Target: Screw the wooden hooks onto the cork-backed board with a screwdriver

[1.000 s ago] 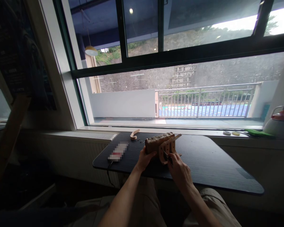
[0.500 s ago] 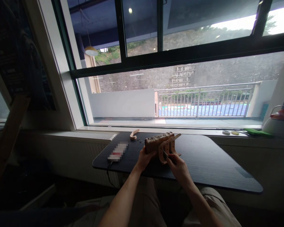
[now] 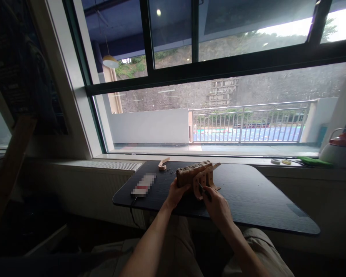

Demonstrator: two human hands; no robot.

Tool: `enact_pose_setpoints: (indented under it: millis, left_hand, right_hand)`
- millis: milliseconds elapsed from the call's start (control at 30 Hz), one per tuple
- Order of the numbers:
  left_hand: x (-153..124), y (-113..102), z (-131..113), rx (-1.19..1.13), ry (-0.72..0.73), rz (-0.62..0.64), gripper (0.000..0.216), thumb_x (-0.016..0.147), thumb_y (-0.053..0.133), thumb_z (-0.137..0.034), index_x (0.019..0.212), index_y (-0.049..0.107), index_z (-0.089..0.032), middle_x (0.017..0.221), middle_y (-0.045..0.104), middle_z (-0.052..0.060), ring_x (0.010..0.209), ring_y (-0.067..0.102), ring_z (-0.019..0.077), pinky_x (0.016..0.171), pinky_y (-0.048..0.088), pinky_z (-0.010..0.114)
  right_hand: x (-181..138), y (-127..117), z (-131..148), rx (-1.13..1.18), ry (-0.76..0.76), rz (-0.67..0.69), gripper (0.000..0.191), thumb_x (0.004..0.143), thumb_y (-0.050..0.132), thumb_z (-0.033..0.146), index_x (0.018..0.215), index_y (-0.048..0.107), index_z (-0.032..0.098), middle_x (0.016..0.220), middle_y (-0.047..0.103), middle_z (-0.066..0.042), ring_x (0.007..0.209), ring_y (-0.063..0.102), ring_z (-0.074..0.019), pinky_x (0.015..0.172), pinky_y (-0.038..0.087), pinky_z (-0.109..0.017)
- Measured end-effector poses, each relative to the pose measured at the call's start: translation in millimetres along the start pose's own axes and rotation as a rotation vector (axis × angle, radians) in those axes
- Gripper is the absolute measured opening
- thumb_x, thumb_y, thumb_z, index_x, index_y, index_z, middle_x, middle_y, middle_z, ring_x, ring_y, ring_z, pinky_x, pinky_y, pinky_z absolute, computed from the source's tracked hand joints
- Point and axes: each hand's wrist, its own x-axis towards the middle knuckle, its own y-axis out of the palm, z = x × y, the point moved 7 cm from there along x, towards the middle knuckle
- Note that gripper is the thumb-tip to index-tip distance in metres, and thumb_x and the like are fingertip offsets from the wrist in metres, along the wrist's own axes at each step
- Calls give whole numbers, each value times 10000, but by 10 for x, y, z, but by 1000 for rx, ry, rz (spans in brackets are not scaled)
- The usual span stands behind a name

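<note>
A rough-edged wooden block (image 3: 187,176) with curved wooden hooks (image 3: 210,177) on its near face is tilted up above the dark table (image 3: 256,200). My left hand (image 3: 176,194) is closed round the block's lower left end. In my right hand (image 3: 217,204) is a thin tool (image 3: 202,187) that looks like a screwdriver, its tip at the nearest hook. My fingers cover most of its handle. A separate J-shaped wooden hook (image 3: 163,164) lies at the table's far left, with small dark screws (image 3: 170,171) beside it.
A blurred-out phone-like device (image 3: 144,185) with a black cable lies on the table's left. On the windowsill to the right are two small rolls of tape (image 3: 281,162), a green-handled tool (image 3: 314,161) and a white kettle-like pot (image 3: 338,152). The window stands behind the table.
My right hand has turned slightly and its grip on the tool has shifted, knuckles higher. My left hand and the wooden block have stayed in place.
</note>
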Motion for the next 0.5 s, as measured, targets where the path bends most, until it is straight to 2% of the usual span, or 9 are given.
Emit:
enact_pose_setpoints:
  millis: [167,233,400,500]
  left_hand:
    - [-6,13,-22,-5,4,9,486,542,816,-263,976,630,-147,898,699,39,833,638,218,759,505,322]
    - [-7,15,-26,-6,4,11,489,542,816,-261,979,630,-148,901,699,40,838,638,221,767,503,326]
    - [-4,5,-11,-5,8,19,496,551,812,-268,996,629,-150,910,701,46,845,641,229,771,504,337]
    - [4,-2,2,-7,16,26,480,560,807,-259,991,628,-148,921,700,49,846,641,228,763,504,331]
  right_hand:
    - [82,83,-130,146,55,32,302,825,452,364,973,650,189,817,699,-52,761,653,-194,663,492,-276]
    - [98,86,-158,176,66,30,305,789,481,344,996,636,182,795,682,-44,737,647,-185,656,501,-274]
    - [31,-22,-121,172,35,-54,513,657,520,197,1170,517,189,961,591,-57,839,601,-188,717,498,-305]
    - [-32,-95,-67,172,-6,-120,442,684,493,176,1125,508,186,1005,554,-76,863,583,-190,722,494,-312]
